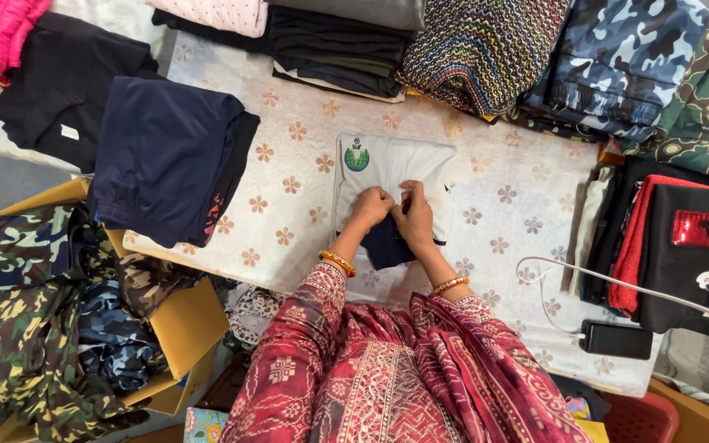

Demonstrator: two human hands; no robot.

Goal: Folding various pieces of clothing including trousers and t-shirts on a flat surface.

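clothes shop or sorting rm, folded garment stacks (330, 41), cardboard box (186, 328) w/ camo clothes (18, 344)

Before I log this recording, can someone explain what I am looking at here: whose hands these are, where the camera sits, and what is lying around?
This single picture comes from a camera worn on the person's head, looking down. The left hand and right hand are the wearer's own, both pinching a folded white shirt with a round green and blue emblem on a cream floral-print cloth. Around it lie a folded navy garment, stacks of camouflage clothing, a cardboard box of camouflage clothes and a black power bank with a white cable.
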